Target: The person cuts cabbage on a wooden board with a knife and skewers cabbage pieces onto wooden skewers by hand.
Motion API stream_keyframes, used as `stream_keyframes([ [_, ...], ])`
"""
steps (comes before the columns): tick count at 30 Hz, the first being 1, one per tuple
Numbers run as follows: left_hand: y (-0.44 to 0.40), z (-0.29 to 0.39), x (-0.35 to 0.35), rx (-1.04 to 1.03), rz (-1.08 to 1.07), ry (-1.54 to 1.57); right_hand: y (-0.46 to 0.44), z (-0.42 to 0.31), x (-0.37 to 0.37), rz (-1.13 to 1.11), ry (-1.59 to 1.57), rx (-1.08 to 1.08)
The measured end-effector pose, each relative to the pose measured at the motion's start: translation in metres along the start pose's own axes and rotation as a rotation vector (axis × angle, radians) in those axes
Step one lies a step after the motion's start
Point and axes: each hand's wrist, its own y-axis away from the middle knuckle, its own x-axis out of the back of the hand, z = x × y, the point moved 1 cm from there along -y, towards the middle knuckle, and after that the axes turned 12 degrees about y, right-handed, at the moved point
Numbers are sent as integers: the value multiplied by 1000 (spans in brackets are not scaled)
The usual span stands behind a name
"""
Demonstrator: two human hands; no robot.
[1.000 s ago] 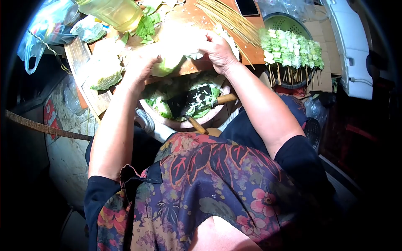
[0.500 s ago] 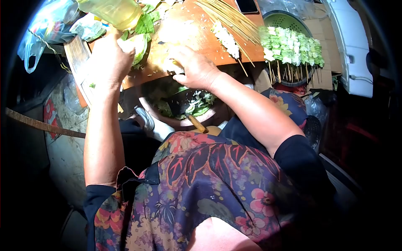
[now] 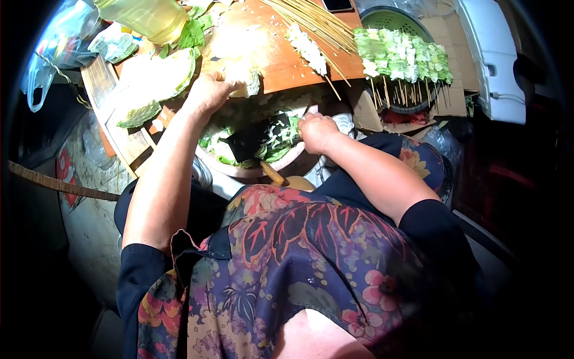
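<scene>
My left hand (image 3: 209,96) is closed at the table's front edge, its fingertips pinching a pale piece of cabbage (image 3: 246,84). Just left of it lie large cut cabbage pieces (image 3: 170,78), washed out by glare. My right hand (image 3: 318,131) is over the right rim of a basin (image 3: 293,164), fingers curled; what they grip, if anything, is hidden. Shredded cabbage (image 3: 288,133) and green leaves fill the basin. A cleaver with a dark blade (image 3: 245,143) rests in it, its wooden handle (image 3: 273,173) over the near rim.
Loose bamboo skewers (image 3: 317,27) and one loaded skewer (image 3: 308,51) lie on the orange table (image 3: 278,75). Several cabbage skewers (image 3: 403,57) sit on a green colander (image 3: 397,25) at right. A yellowish clear container (image 3: 146,18), plastic bag (image 3: 54,54) and phone (image 3: 338,5) are at the back.
My left hand has moved right from the large cabbage to the small piece. My right hand has left the table's edge and come down right to the basin's rim. The view has shifted slightly.
</scene>
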Motion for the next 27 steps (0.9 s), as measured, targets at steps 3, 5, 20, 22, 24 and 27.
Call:
stream_keyframes([
  [3,-6,-5,-5,-54,72,139,-9,7,-38,30,31,41],
  [5,-1,-1,-10,-27,54,333,-15,10,-48,84,15,114],
  [20,-13,-9,12,-35,160,528,63,27,92,-243,-293,116],
  [22,-16,-12,15,-24,139,545,80,41,109,-209,-415,108],
  [24,-20,-16,16,22,86,588,97,47,126,-116,-579,35],
  [27,-22,-16,15,23,100,580,97,48,120,75,-740,-46],
])
